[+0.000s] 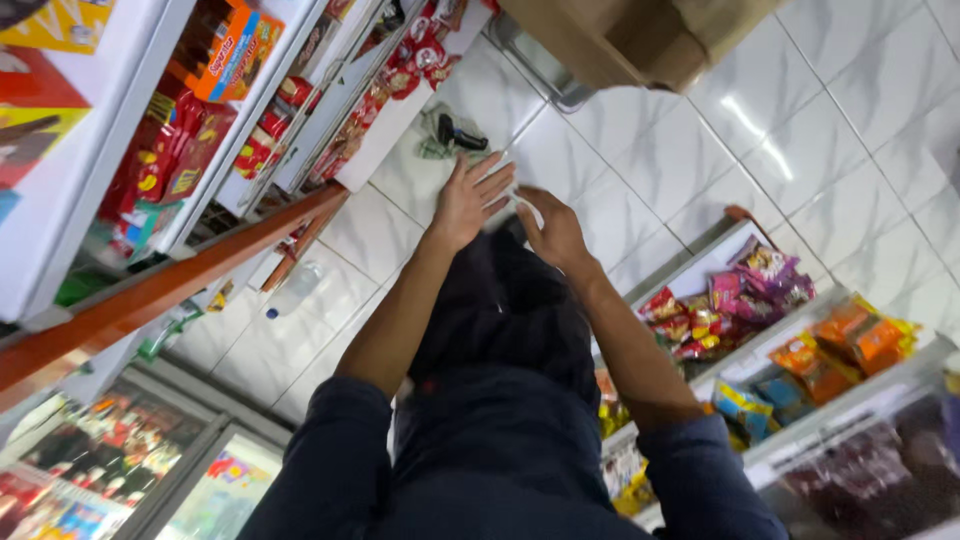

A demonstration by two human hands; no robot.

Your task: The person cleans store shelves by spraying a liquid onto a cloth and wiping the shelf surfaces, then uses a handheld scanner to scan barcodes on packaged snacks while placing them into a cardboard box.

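Viewed from above, down the length of both bare forearms, sleeves pushed to the elbow.

Left hand [468,203]: stretched forward, palm down, fingers spread wide and nearly straight, gripping nothing visible. Fingertips placed just beside a small white thing [527,210].

Right hand [553,237]: set close beside the left, fingers curled narrow, thumb side turned toward the small white thing. Blurred here; impossible to tell whether closed on it or only touching it.

Small white thing: located between the two hands, at the far edge of a dark cloth [500,300]. Shape and kind not readable.

Dark cloth: spread under both forearms, running from the hands back toward the body.

Beyond the hands, on the white tiled floor [650,150]: a black object [457,133] lying on something crumpled and greenish, near the left fingertips but apart from them.

To the left: a white shelf [385,140] stocked with red packets, a slanting brown rail [170,285] beneath it, and a clear plastic bottle [295,288] lying on the floor beside the rail. Farther down on the left, a glass-topped freezer [100,460] full of coloured packs.

To the right: a snack rack [700,265] with red, purple and orange bags, close to the right forearm.

At the top: a cardboard box [640,35], well apart from both hands.
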